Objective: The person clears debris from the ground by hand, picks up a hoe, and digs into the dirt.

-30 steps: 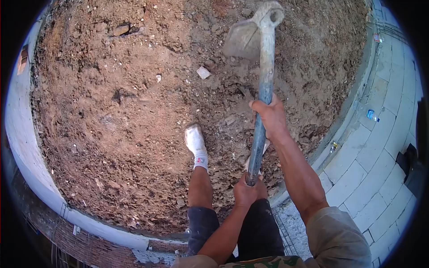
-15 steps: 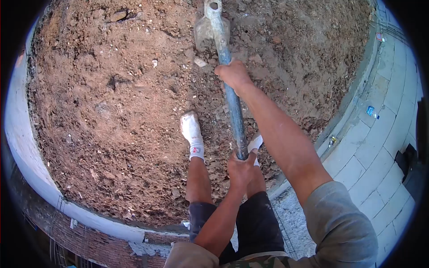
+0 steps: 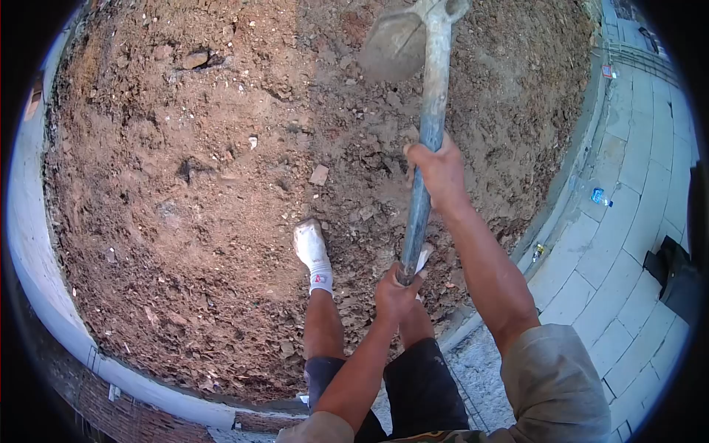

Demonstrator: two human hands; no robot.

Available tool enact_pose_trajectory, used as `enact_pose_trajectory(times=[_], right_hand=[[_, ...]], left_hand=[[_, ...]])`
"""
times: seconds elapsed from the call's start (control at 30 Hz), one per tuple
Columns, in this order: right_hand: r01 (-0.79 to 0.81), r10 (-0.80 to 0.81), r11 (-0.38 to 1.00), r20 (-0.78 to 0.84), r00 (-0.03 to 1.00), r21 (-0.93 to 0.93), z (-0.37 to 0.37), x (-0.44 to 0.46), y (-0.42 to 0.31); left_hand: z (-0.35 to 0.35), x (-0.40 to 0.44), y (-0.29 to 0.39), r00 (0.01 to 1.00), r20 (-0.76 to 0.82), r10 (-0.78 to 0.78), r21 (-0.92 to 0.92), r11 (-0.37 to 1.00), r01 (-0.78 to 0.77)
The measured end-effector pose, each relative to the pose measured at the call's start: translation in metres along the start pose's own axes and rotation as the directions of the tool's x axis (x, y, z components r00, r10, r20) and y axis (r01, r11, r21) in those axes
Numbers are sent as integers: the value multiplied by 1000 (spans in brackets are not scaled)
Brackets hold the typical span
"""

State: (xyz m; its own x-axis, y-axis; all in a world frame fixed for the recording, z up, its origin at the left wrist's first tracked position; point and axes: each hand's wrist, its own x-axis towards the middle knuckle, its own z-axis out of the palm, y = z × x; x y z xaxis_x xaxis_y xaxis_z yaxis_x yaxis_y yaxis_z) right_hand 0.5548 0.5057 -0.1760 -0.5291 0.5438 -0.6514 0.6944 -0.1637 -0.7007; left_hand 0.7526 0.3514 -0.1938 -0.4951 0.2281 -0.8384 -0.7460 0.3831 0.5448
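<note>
My two hands grip the long blue-grey handle of a hoe (image 3: 417,221), which runs away from me toward the top of the view. My left hand (image 3: 399,293) is closed around the butt end, in front of my legs. Farther up the handle, my right hand (image 3: 441,173) is wrapped around it. The hoe's broad, dirt-covered blade (image 3: 397,48) shows at the top, to the left of the handle, and seems held above the soil. Its metal head is partly cut off by the frame edge.
Rough brown soil (image 3: 185,244) with stones and clods spreads around my white-shod feet (image 3: 309,244). A pale low wall (image 3: 44,295) curves along the left. On the right lie paving slabs (image 3: 620,221) with a plastic bottle (image 3: 600,197) and a dark item (image 3: 672,280).
The hoe's head has swung to the right and looks larger, nearer the camera. My right hand has shifted right and lower in view; both hands keep hold. The view has shifted slightly.
</note>
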Motion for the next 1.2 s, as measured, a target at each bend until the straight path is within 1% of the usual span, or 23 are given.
enact_pose_trajectory(times=[0.03, 0.07, 0.1, 0.13, 0.17, 0.23, 0.27, 0.3, 0.33, 0.4, 0.5, 0.57, 0.6, 0.73, 0.83, 0.87, 0.9, 0.93, 1.0, 1.07, 1.13, 1.17, 1.2], right_hand=[[89, -88, 995, -22, 996, 46, 5, 32, -30], [150, -150, 988, 0, 989, 27, 9, 63, -59], [231, -229, 972, -59, 972, 35, 16, 99, -74], [304, -303, 949, -27, 953, 85, 21, 131, -84], [251, -250, 966, -18, 968, 57, 27, 158, -78], [151, -151, 989, -2, 989, -2, 36, 188, -61], [14, -14, 997, -6, 1000, -80, 39, 180, -35], [-116, 115, 980, -17, 993, -159, 42, 160, -14], [-137, 132, 986, -51, 990, -98, 42, 139, -11], [-129, 128, 991, -52, 990, -28, 28, 77, -23], [-106, 106, 994, -10, 994, -15, 7, 20, -32], [25, -25, 999, -23, 999, 31, 15, 30, -52], [56, -56, 996, -2, 998, 69, 15, 47, -60], [169, -168, 984, -13, 986, 54, 35, 132, -72], [-93, 94, 991, 14, 995, -93, 51, 134, -12], [-197, 206, 967, 46, 977, -163, 49, 100, 14], [-298, 312, 936, 50, 949, -187, 41, 60, 34], [-387, 398, 901, 18, 917, -197, 32, 17, 51], [-341, 352, 921, 24, 936, -189, 12, -52, 77], [-259, 263, 956, 8, 965, -138, 7, -59, 76], [-184, 179, 978, -51, 982, -97, 0, -53, 40], [-123, 119, 990, -65, 991, -72, 0, -29, 19], [-35, 36, 999, -33, 999, 26, 6, -9, -7]], left_hand=[[-11, 37, 43, 996, 63, 63, -161, 986, -52], [-26, 71, 80, 993, 102, 62, -19, 998, -60], [-30, 105, 100, 991, 74, 108, -23, 994, -107], [-35, 133, 122, 991, 44, 127, 15, 992, -128], [-39, 149, 133, 989, 15, 149, 58, 987, -150], [-36, 140, 122, 998, 39, 47, -1, 999, -47], [-35, 128, 117, 999, 49, -2, -38, 999, 4], [-35, 112, 103, 996, 48, -76, 17, 997, 75], [-38, 90, 86, 989, 44, -140, 76, 988, 137], [-34, 31, 58, 1000, 28, 1, 46, 999, -2], [-26, -21, 44, 993, 61, -99, 11, 995, 98], [-37, 13, 59, 996, 89, -30, 49, 998, 26], [-37, 33, 64, 998, 42, 37, 102, 994, -41], [-45, 113, 106, 990, -21, 138, 70, 988, -137], [-50, 77, 93, 996, 50, -71, -65, 995, 74], [-45, 31, 85, 961, 109, -256, -66, 962, 264], [-35, -17, 71, 987, -18, -159, -142, 978, 155], [-20, -60, 36, 959, 47, -278, -203, 938, 282], [-9, -115, 2, 932, 88, -352, -68, 931, 358], [-2, -122, -26, 984, 17, -180, -191, 965, 179], [-11, -82, -17, 967, 81, -242, -32, 969, 245], [-15, -51, 0, 972, 74, -224, 39, 974, 221], [-14, -14, 1, 994, 45, -100, 30, 995, 98]])
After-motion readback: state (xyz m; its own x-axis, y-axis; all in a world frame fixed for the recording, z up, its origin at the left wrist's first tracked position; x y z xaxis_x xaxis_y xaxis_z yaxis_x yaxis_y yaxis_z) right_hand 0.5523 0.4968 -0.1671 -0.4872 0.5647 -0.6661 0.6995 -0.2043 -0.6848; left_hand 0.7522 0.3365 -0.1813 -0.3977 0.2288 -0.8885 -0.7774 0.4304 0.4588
